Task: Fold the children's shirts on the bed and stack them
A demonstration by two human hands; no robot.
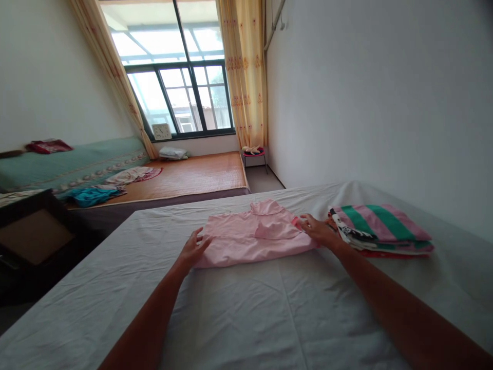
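Observation:
A pink shirt [242, 239] lies partly folded on a white sheet [246, 313], its near edge folded in a long strip and a sleeve laid across it. At its left end is my left hand [193, 250], fingers spread and resting at the cloth's edge. My right hand [316, 229] is at the other end, by the reddish collar, with its fingers apart over the fabric. Just right of that hand sits a stack of folded clothes [385, 228], topped by a pink and green striped piece.
Beyond the sheet stands a bed with a brown mat [200, 177], holding a blue garment [94, 195] and a white pillow [173, 153]. A dark cabinet [38, 231] is at the left. A small stool [254, 152] stands near the curtain, and a white wall [377, 103] rises on the right.

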